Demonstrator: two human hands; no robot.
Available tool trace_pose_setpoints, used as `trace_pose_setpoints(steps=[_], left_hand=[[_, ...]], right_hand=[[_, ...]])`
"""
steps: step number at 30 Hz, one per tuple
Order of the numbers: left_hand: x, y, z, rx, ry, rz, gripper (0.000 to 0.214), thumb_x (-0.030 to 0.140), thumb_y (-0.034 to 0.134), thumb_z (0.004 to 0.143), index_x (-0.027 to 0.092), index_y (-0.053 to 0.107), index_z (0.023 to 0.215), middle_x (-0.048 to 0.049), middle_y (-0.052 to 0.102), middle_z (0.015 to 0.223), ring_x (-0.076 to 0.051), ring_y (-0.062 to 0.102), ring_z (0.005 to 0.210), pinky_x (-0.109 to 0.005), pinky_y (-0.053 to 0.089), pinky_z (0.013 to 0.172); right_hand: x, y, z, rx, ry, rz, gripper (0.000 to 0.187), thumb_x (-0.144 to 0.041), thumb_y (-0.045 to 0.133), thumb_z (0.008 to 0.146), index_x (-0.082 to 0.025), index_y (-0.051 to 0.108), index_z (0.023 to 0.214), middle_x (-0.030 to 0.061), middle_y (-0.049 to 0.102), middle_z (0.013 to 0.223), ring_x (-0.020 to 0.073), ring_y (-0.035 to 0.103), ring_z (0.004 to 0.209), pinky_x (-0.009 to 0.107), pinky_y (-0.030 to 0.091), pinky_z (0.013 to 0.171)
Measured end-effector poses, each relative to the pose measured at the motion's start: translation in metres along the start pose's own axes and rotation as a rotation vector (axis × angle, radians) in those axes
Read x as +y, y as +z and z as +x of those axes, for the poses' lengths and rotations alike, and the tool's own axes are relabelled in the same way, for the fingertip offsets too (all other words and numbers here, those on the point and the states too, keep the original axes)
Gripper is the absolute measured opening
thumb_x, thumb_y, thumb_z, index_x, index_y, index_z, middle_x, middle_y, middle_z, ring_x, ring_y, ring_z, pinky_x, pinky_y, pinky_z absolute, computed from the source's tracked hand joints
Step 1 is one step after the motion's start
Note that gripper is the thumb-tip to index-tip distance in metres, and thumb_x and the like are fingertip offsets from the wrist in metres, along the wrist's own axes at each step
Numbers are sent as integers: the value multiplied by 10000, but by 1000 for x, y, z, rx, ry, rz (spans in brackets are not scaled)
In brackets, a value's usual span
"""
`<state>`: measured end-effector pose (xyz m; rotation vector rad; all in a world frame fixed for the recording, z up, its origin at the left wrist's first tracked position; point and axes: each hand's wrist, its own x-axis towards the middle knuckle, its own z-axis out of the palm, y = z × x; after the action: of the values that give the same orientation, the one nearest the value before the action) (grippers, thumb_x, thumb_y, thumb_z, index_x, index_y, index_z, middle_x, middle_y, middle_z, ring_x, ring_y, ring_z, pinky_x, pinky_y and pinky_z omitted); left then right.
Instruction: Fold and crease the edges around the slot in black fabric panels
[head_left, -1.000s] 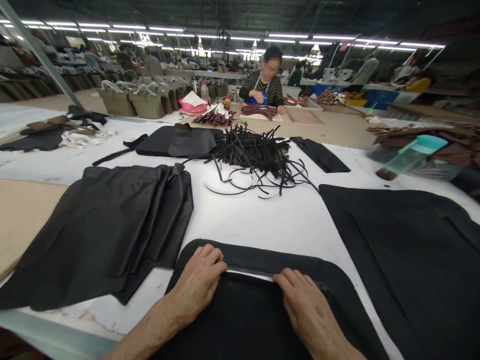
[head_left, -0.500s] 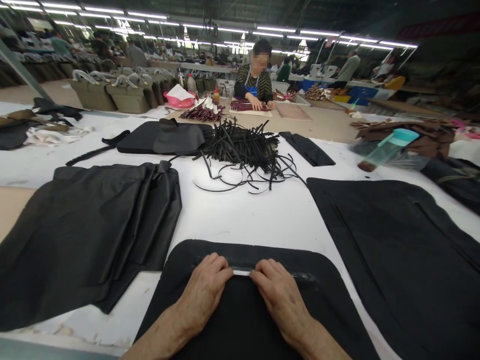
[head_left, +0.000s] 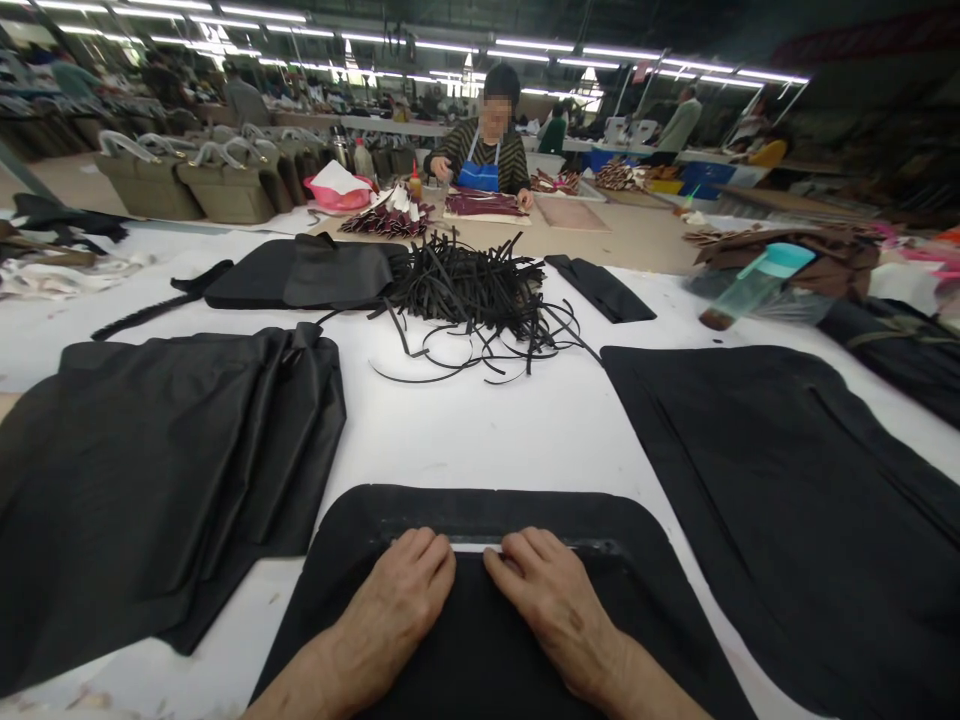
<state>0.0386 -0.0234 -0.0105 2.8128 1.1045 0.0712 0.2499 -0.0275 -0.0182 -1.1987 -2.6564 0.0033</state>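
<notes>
A black sheet-like panel (head_left: 480, 650) with rounded far corners lies flat in front of me. Across it, near the far edge, runs a narrow slot with a white strip (head_left: 469, 548) showing between my hands. My left hand (head_left: 401, 610) is closed, its curled fingers gripping the panel along the slot. On the other side of the strip, my right hand (head_left: 555, 605) grips the same edge with bent fingers, thumb pointing inward. The fingertips of both hands are partly hidden, so what lies under them does not show.
Stacked black panels (head_left: 157, 450) lie left, and another slotted black panel (head_left: 765, 480) right. Ahead are a tangle of thin black strips (head_left: 472, 285), a black padded piece (head_left: 255, 275) and a teal-lidded bottle (head_left: 750, 285). A person (head_left: 480, 150) works across the table.
Both hands have drawn slightly nearer to me along the slot, still on the panel. My view has shifted a little. The person opposite has lifted one hand from the maroon pieces.
</notes>
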Motion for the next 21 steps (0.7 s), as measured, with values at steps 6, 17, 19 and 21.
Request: trace_pose_setpoints(steps=[6,17,19,21], left_hand=[[9,9,4,-3,12,85,381,46,415,837,111,472,1208,-96,599,1080,-235,537,956,-363,443,883],[32,18,7,53,-53,360,458,-4,385,749,50,551,1173,-153,620,1051,-268,559,934,-375,479,829],[40,17,9,75,-118,399,439,27,414,764,82,568,1171,-120,628,993,-252,565,883,-366,489,806],[46,17,10,106,-154,405,424,84,436,794,119,557,1199,-98,627,937,-244,566,845,-375,492,794]], right_hand=[[-6,-3,4,-68,-42,-38,273,-148,595,826,-182,551,1093,27,572,886,188,473,774,328,372,684],[27,-16,-27,-67,-79,-63,216,-73,428,886,-120,578,1034,60,579,867,181,494,766,311,414,695],[35,-17,-35,-62,-71,-80,223,-83,400,898,-117,581,1024,63,576,854,181,495,758,312,420,690],[41,-17,-43,-55,-75,-92,227,-91,393,903,-111,579,1032,69,575,859,180,497,760,314,425,697]])
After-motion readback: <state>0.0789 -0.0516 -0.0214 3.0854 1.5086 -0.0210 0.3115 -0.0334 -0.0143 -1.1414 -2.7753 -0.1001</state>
